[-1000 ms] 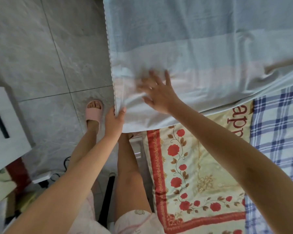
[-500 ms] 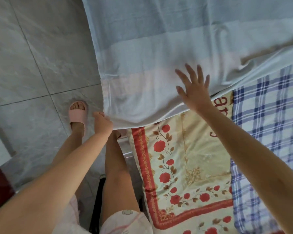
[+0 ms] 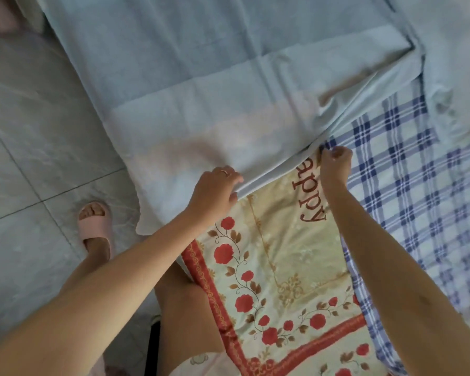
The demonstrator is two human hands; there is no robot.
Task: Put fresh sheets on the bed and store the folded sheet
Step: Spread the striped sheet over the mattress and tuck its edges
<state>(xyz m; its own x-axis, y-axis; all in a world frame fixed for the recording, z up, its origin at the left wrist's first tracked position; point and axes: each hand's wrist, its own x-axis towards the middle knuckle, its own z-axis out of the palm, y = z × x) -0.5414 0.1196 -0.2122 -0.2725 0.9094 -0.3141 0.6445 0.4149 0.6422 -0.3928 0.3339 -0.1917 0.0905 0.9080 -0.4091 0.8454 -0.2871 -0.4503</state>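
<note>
L hand (image 3: pixel 215 191), R hand (image 3: pixel 336 164) — grip on sheet (image 3: pixel 201 104)

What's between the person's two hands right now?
In the head view, the hem of the pale blue sheet stretches between the left hand and the right hand, both gripping it; just beside it lies the floral cloth with red lettering.

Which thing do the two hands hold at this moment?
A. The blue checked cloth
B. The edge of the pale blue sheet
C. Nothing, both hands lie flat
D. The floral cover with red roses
B: the left hand and the right hand both curl their fingers round the near edge of the pale blue sheet, above the floral cover and the checked cloth.
</note>
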